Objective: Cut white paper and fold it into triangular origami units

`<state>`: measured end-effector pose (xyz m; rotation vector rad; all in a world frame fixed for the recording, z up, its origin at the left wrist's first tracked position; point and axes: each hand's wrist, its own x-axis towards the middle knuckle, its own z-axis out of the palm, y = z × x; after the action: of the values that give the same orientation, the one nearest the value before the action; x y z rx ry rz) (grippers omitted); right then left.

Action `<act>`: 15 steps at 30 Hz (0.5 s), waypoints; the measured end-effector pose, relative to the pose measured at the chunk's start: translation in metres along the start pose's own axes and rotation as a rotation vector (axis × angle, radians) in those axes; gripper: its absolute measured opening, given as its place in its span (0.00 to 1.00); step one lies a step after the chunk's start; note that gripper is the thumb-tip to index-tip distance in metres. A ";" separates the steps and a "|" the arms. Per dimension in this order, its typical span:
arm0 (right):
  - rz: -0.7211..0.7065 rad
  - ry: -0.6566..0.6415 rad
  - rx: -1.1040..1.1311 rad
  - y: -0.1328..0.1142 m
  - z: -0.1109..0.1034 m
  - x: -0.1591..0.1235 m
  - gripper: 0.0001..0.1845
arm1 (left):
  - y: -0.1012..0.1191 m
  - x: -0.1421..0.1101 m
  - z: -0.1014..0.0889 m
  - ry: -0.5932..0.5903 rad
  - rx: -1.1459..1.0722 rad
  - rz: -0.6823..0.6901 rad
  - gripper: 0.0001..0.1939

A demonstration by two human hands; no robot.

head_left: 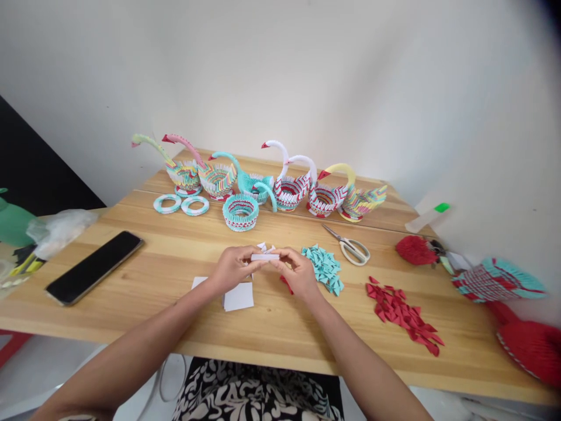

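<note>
A narrow folded strip of white paper [265, 257] is stretched between my two hands above the wooden table. My left hand [232, 269] pinches its left end, and my right hand [300, 272] pinches the right end. Behind the fingers lie a few small folded white paper pieces [262, 247], partly hidden. Flat white paper sheets [239, 297] rest under and beside my left wrist. A little red paper piece [287, 285] shows beneath my right hand, and a heap of folded turquoise paper triangles [324, 268] lies just to its right.
Scissors [350, 245] and a pile of red paper triangles [403, 316] are on the right. Several folded-paper swans [291, 187] stand along the back, with a turquoise paper basket [241, 212] and two paper rings [195, 205] before them. A phone [94, 266] lies at left.
</note>
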<state>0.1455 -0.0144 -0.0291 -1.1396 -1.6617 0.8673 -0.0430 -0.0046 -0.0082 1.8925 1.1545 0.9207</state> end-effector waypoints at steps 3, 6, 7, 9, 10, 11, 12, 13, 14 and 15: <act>0.015 0.000 0.000 -0.002 0.000 0.000 0.10 | 0.001 0.000 0.001 -0.007 -0.016 -0.013 0.13; 0.030 0.009 -0.004 -0.004 0.001 0.000 0.09 | 0.002 0.000 0.002 -0.010 -0.028 -0.026 0.14; 0.030 0.011 -0.004 -0.004 0.001 0.000 0.09 | 0.002 0.000 0.002 -0.010 -0.026 -0.029 0.15; 0.025 0.014 0.000 -0.004 0.002 0.000 0.09 | 0.003 0.000 0.002 -0.009 -0.019 -0.036 0.16; 0.024 0.014 0.003 -0.004 0.002 0.000 0.09 | 0.003 0.001 0.002 -0.007 -0.017 -0.039 0.16; 0.026 0.015 0.006 -0.003 0.002 0.000 0.09 | 0.003 0.001 0.002 -0.006 -0.017 -0.043 0.16; 0.029 0.013 0.009 -0.002 0.003 0.000 0.09 | 0.003 0.001 0.002 -0.005 -0.019 -0.046 0.17; 0.033 0.013 0.010 -0.002 0.003 -0.001 0.09 | 0.003 0.001 0.003 -0.005 -0.023 -0.050 0.17; 0.035 0.010 0.009 -0.002 0.003 -0.001 0.09 | 0.003 0.001 0.003 -0.003 -0.028 -0.055 0.17; 0.034 0.007 0.008 -0.001 0.003 -0.001 0.09 | 0.003 0.001 0.003 0.000 -0.034 -0.059 0.17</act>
<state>0.1425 -0.0157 -0.0290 -1.1675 -1.6355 0.8900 -0.0388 -0.0052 -0.0070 1.8223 1.1813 0.9029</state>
